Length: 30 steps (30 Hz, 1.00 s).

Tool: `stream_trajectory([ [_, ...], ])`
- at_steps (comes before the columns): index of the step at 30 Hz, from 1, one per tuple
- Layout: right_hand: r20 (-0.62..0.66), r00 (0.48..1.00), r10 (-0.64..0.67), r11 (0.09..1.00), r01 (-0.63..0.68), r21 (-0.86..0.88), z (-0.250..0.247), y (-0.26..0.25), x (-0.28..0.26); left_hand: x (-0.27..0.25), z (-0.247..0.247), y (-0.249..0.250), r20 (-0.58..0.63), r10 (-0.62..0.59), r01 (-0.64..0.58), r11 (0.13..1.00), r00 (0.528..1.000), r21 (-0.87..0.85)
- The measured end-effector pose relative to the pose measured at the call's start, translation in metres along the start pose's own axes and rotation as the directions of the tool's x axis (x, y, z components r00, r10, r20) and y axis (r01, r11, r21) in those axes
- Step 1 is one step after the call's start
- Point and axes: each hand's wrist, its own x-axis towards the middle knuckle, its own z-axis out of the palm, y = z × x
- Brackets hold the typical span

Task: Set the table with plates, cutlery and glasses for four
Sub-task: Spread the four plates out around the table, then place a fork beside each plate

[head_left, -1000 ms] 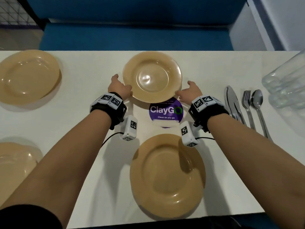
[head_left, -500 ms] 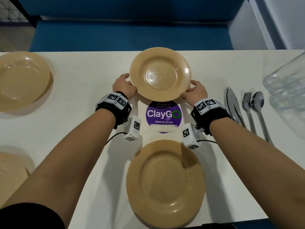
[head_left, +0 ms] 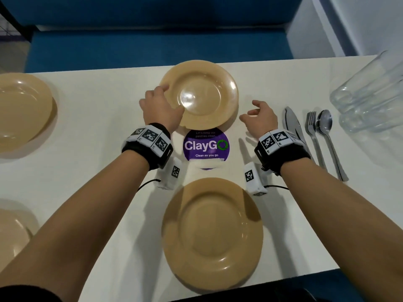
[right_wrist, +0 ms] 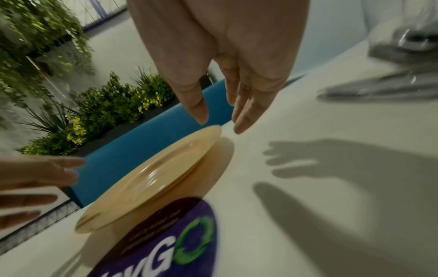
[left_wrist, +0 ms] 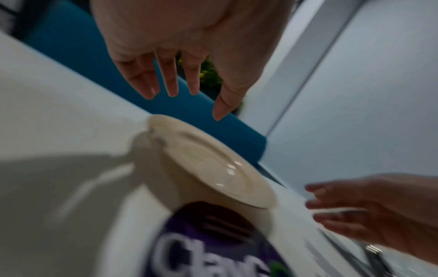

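Observation:
The tan far plate [head_left: 202,94] lies flat on the white table [head_left: 98,127], just beyond the purple sticker [head_left: 206,147]. My left hand [head_left: 161,103] hovers over its left rim with fingers spread and holds nothing. In the left wrist view the left hand [left_wrist: 184,101] hangs above the far plate [left_wrist: 213,165] without touching it. My right hand [head_left: 250,111] is open, off the plate's right rim. The right wrist view shows the right hand [right_wrist: 220,123] with straight fingers beside the far plate [right_wrist: 151,178]. A near plate [head_left: 212,234] lies at the front edge.
Two more tan plates [head_left: 21,110] [head_left: 11,232] lie at the left. A knife [head_left: 292,125], a fork [head_left: 314,136] and a spoon [head_left: 327,131] lie right of my right hand. Clear glasses [head_left: 368,94] lie at the far right. A blue bench [head_left: 152,46] runs behind the table.
Both hands carried the far plate toward the table's far edge, then let go of it. The right hand drew away to the right and the left hand lifted over the rim.

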Motion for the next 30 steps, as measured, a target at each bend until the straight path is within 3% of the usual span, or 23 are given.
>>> stream_trajectory([
  [4, -0.166, 0.986, -0.029, 0.998, 0.02, -0.057, -0.046, 0.024, -0.009, -0.033, 0.025, 0.044, 0.122, 0.172, -0.168, 0.985, 0.978, -0.037],
  [8, -0.243, 0.969, 0.042, 0.981, -0.086, -0.174, -0.103, 0.071, -0.011, -0.074, 0.075, 0.097, 0.295, 0.298, -0.293, 0.954, 0.908, -0.063],
  [11, -0.205, 0.976, 0.072, 0.946, -0.132, -0.297, -0.132, 0.108, -0.008, -0.102, 0.121, 0.13, 0.41, 0.317, -0.317, 0.946, 0.855, -0.071],
  [16, -0.006, 1.0, -0.023, 0.868, 0.017, -0.496, -0.146, 0.137, 0.003, -0.137, 0.183, 0.17, 0.561, 0.24, -0.244, 0.967, 0.792, -0.07],
  [20, 0.062, 0.998, -0.029, 0.812, 0.06, -0.581, -0.148, 0.143, 0.017, -0.148, 0.209, 0.183, 0.647, 0.159, -0.205, 0.979, 0.746, -0.004],
  [26, 0.103, 0.995, -0.003, 0.855, 0.056, -0.516, -0.153, 0.145, 0.023, -0.15, 0.217, 0.184, 0.61, 0.128, -0.161, 0.987, 0.782, -0.002],
  [30, 0.027, 0.998, -0.061, 0.929, 0.067, -0.363, -0.165, 0.143, 0.015, -0.149, 0.221, 0.184, 0.568, 0.12, -0.054, 0.99, 0.814, -0.131],
])
